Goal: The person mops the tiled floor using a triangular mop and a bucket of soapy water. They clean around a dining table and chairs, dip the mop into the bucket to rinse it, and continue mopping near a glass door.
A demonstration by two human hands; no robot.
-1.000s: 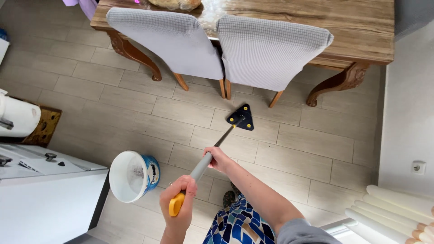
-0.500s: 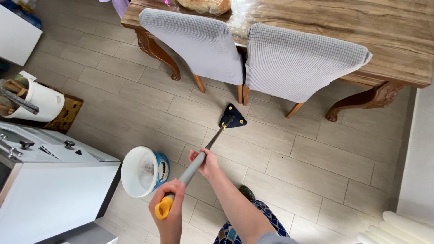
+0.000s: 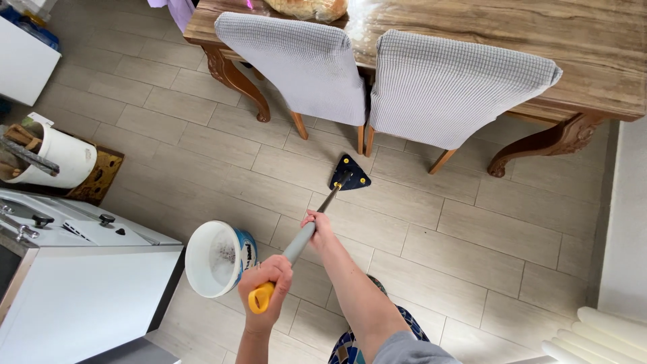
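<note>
Left hand [image 3: 267,280] fist-closed around the yellow grip end [image 3: 260,298] of the mop handle [image 3: 299,243]. Right hand [image 3: 319,226] wrapped tight around the grey shaft higher up, nearer the head. One mop: black triangular mop head [image 3: 350,174] with yellow dots, flat on the tiled floor [image 3: 438,229], just in front of the chair legs. Two grey-covered chairs [image 3: 377,77] pushed against one wooden table [image 3: 539,40]. One white-and-blue bucket [image 3: 219,257] on the floor just left of the left hand, not touching it. One white container [image 3: 64,156] holding sticks at far left.
</note>
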